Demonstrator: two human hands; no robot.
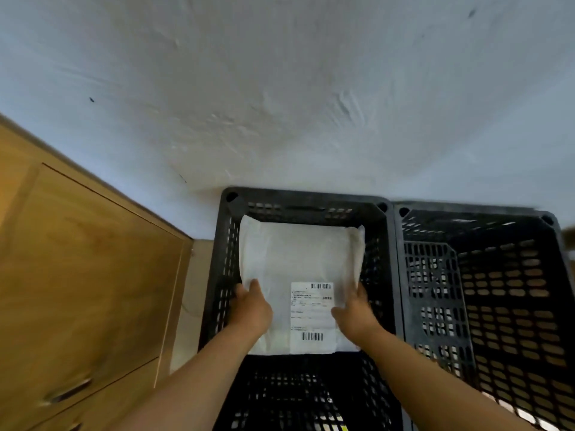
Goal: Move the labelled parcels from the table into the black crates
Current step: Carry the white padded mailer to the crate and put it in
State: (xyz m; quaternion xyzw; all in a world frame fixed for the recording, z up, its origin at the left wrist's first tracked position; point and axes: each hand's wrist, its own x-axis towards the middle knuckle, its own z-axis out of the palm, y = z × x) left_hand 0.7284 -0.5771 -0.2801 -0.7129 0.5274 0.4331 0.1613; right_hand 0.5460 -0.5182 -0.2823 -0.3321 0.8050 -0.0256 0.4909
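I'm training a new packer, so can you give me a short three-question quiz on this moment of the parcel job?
1. True or false: the white parcel is being lowered into the right-hand crate.
2. Which hands grip the parcel? A) left hand only B) right hand only C) both
3. Fill in: the shipping label faces ____.

Key
1. False: it is over the left-hand crate, beside the wooden cabinet.
2. C: one hand holds each side edge.
3. Up, toward the camera, with its barcodes visible.
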